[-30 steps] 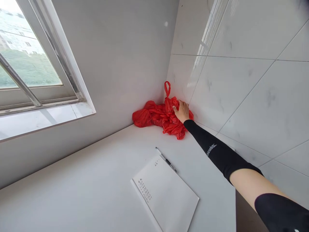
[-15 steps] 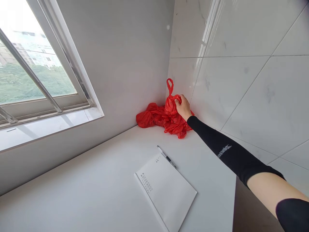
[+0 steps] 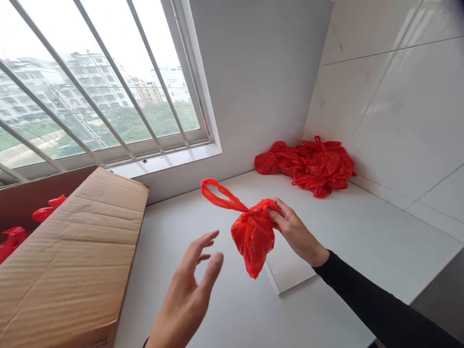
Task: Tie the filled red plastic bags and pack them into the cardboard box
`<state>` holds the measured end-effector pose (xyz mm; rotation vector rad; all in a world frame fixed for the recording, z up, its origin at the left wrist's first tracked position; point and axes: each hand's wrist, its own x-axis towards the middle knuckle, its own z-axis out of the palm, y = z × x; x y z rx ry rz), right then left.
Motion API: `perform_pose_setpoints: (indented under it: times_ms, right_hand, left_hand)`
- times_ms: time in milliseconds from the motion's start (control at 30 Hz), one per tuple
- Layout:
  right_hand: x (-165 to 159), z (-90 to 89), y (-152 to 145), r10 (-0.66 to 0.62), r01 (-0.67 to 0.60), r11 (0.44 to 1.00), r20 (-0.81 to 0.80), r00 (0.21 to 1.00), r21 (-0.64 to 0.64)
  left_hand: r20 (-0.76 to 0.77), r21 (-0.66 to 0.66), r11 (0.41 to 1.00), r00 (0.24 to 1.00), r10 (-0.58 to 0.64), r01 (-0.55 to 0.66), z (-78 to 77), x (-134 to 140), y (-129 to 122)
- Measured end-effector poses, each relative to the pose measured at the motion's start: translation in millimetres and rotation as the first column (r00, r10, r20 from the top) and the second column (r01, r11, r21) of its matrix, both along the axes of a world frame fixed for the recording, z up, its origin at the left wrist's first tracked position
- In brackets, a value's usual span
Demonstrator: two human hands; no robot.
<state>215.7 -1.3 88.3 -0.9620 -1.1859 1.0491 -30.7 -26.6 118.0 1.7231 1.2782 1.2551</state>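
The table [image 3: 253,319] spreads white and smooth across the lower view, running back to a corner where the grey wall [image 3: 253,72] meets the tiled wall [image 3: 416,106]. Upper left is the window [image 3: 101,87], slanting bars across it, with pale buildings and green trees outside. A cardboard box [image 3: 90,241] fills the lower left, below the sill, its broad brown side tilted in view; behind that side, some red plastic [image 3: 50,209] shows inside. In the far corner a crumpled red heap [image 3: 319,166] lies on the table along the foot of the walls. Nearer, the pad [image 3: 290,266] lies flat on the table, partly hidden by the right hand and what it grips.

The left hand [image 3: 186,285] is raised near the box, thumb and fingers well apart in a loose curve. The right hand [image 3: 293,229], a black sleeve [image 3: 380,299] at its wrist, is clamped on the red bag [image 3: 253,237] — thumb and fingers pinch its upper right edge. The bag hangs above the table between the two hands, gathered at the top, its handle loop [image 3: 239,207] reaching up and left — clear of the left hand's fingertips.
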Motion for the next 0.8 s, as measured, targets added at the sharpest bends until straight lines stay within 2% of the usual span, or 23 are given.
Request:
perform_pose_setpoints:
  times_ms: [100, 167, 233, 300, 367, 467, 600, 667, 800]
  right_hand:
    - [-31, -23.8, -7, 0.135, -0.145, 0.987, -0.122, 0.983, -0.07]
    - [-42, -37.1, -5, 0.19, -0.199, 0.976, -0.101, 0.977, -0.092]
    - [-48, -47.0, -1, 0.145, -0.144, 0.987, 0.01, 0.989, -0.07]
    - [-51, -52.9, 2, 0.005, -0.012, 0.999, 0.164, 0.986, 0.046]
    - [-55, -55.4, 0, -0.113, 0.053, 0.978, 0.302, 0.946, 0.2]
    - [-65, -55.7, -8, -0.126, -0.019, 0.95, 0.44, 0.889, 0.31]
    - [-76, -57.3, -12, -0.057, -0.069, 0.969, 0.488, 0.871, 0.235]
    - [-76, -59.3, -11, -0.035, -0.065, 0.98, 0.492, 0.87, 0.186]
    - [-71, -61.7, -8, -0.025, -0.05, 0.988, 0.48, 0.877, 0.143]
  left_hand:
    - [0.079, -0.22, 0.973, 0.996, -0.049, 0.066, -29.8, 6, 7]
    - [0.167, -0.247, 0.967, 0.986, -0.012, 0.054, -52.7, 8, 13]
    - [0.208, -0.237, 0.971, 0.978, 0.036, 0.015, -70.7, 5, 15]
    - [0.233, -0.222, 0.975, 0.969, 0.081, -0.028, -81.4, -1, 14]
    - [0.256, -0.207, 0.976, 0.96, 0.114, -0.06, -86.6, -7, 12]
    - [0.264, -0.19, 0.98, 0.957, 0.115, -0.065, -90.6, -10, 10]
    - [0.272, -0.169, 0.985, 0.959, 0.085, -0.039, -94.6, -4, 8]
    - [0.253, -0.094, 0.994, 0.964, 0.076, -0.054, -94.7, -1, 5]
    - [0.019, 0.104, 0.993, 0.999, 0.048, -0.05, -91.3, 2, 1]
